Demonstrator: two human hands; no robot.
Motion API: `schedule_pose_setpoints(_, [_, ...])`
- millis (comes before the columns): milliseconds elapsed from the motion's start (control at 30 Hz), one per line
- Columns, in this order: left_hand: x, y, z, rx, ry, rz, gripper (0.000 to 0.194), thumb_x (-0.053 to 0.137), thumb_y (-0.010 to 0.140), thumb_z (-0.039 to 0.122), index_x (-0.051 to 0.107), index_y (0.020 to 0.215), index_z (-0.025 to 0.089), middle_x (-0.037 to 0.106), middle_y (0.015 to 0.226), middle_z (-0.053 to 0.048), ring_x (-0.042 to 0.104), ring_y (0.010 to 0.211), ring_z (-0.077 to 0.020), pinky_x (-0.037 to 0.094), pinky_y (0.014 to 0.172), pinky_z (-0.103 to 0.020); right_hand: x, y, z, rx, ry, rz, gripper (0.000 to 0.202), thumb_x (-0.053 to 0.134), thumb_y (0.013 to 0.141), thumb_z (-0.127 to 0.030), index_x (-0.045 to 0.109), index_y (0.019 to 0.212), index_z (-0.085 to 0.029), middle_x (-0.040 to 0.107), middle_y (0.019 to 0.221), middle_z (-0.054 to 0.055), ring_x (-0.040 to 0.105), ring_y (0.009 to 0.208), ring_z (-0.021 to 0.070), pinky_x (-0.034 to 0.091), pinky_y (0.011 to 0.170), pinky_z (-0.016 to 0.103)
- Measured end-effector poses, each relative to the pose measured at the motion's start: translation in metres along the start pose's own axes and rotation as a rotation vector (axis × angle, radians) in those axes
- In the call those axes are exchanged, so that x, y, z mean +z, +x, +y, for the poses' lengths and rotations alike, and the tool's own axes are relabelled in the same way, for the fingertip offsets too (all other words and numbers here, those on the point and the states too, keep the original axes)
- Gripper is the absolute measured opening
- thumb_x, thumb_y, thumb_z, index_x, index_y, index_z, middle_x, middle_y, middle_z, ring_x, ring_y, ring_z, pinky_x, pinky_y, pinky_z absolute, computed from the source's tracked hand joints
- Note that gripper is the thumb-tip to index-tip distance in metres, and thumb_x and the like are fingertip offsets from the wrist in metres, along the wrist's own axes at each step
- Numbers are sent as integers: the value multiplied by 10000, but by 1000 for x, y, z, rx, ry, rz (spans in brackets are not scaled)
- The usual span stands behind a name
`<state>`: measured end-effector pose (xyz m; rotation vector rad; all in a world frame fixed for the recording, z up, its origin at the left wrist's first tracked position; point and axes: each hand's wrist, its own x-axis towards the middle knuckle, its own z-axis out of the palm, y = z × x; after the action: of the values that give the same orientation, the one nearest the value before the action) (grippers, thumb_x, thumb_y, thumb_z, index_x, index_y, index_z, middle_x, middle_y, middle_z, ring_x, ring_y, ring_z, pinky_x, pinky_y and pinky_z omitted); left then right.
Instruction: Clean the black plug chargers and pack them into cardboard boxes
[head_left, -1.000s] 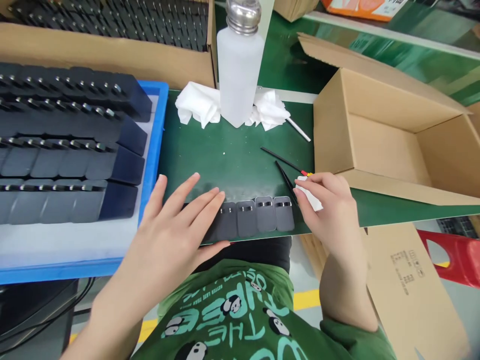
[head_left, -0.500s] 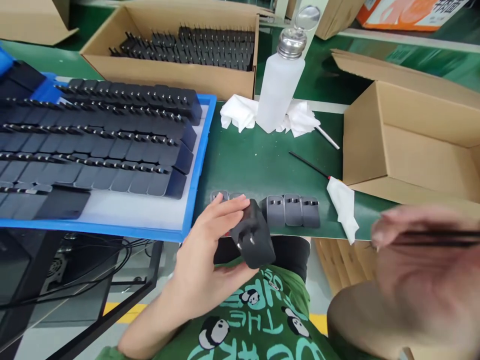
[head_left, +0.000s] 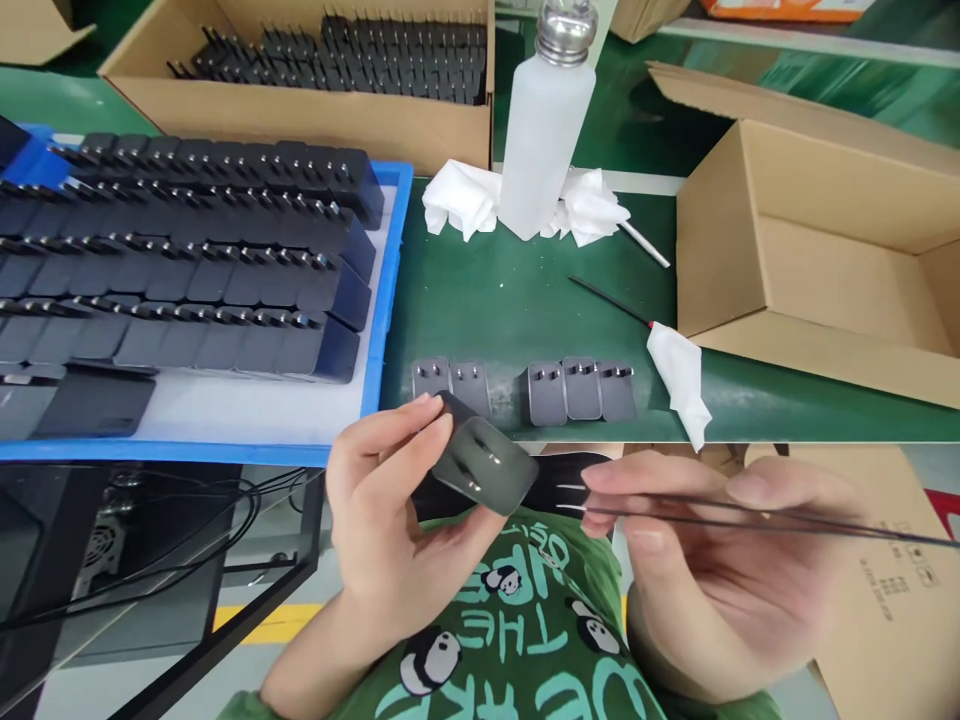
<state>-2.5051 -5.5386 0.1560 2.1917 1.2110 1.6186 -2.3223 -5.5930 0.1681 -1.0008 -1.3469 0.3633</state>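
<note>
My left hand (head_left: 397, 500) grips a black plug adapter (head_left: 491, 468), tilted so its face with two metal prongs points up and to the right. My right hand (head_left: 720, 560) is closed around dark tweezers (head_left: 675, 512). Their two pale tips stick out past the fingers toward the adapter, apart from it. Just behind the held adapter, two plug adapters (head_left: 450, 385) stand at the table's front edge. Three more adapters (head_left: 581, 390) stand in a row to their right, prongs up.
A blue-edged tray (head_left: 396, 260) at left carries rows of adapters. Behind it sits a cardboard box (head_left: 300, 130) of pronged parts. A white bottle (head_left: 544, 140) stands among crumpled tissues (head_left: 461, 200). A tissue-wrapped thin tool (head_left: 679, 380) lies near an open carton (head_left: 720, 240).
My right hand has come in leftward with the tweezers, their tips now close to the adapter. My left hand has turned the adapter so its pronged face shows more. The view has shifted slightly.
</note>
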Motion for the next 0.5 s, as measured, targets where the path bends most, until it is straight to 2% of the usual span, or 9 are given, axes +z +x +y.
schedule_pose_setpoints(67, [1,0,0,22,15,21,738,849,691,126,576,1349,321,601,1221,-55,662,1112,-264,639,907,-494,0,-2,0,-61,110,21,559,638,797,61,456,1209,-268,783,1012,11,770,786,198,700,742,369])
schedule_pose_setpoints(133, [2,0,0,41,33,30,745,862,676,132,581,1340,320,603,1226,-35,664,1108,-250,640,905,-472,2,-6,1,-84,38,22,465,637,848,13,531,1223,-241,783,1026,19,777,884,196,676,903,399])
schedule_pose_setpoints(200, [2,0,1,24,53,26,710,853,702,158,584,1334,341,608,1227,-22,664,1111,-249,635,917,-481,4,-10,1,-65,-95,-20,291,562,967,-122,601,1238,-219,779,1006,47,771,948,186,663,917,349])
schedule_pose_setpoints(267, [3,0,2,3,65,22,677,831,741,187,577,1340,375,612,1222,-22,665,1111,-258,633,919,-509,5,-11,2,-30,-201,-118,246,507,1017,-228,644,1222,-231,770,1008,59,763,990,193,659,907,332])
schedule_pose_setpoints(367, [3,-2,3,-9,87,26,651,811,767,218,566,1343,397,612,1206,-27,669,1103,-267,641,900,-530,4,-7,2,9,-270,-193,228,638,954,-322,656,1176,-270,750,1080,66,744,1062,237,667,881,362])
schedule_pose_setpoints(500, [2,-3,2,-10,132,1,637,795,788,248,541,1349,411,598,1200,-41,666,1100,-271,655,887,-544,3,-2,2,30,-242,-194,267,732,887,-362,660,1130,-277,733,1143,74,719,1132,262,664,904,375])
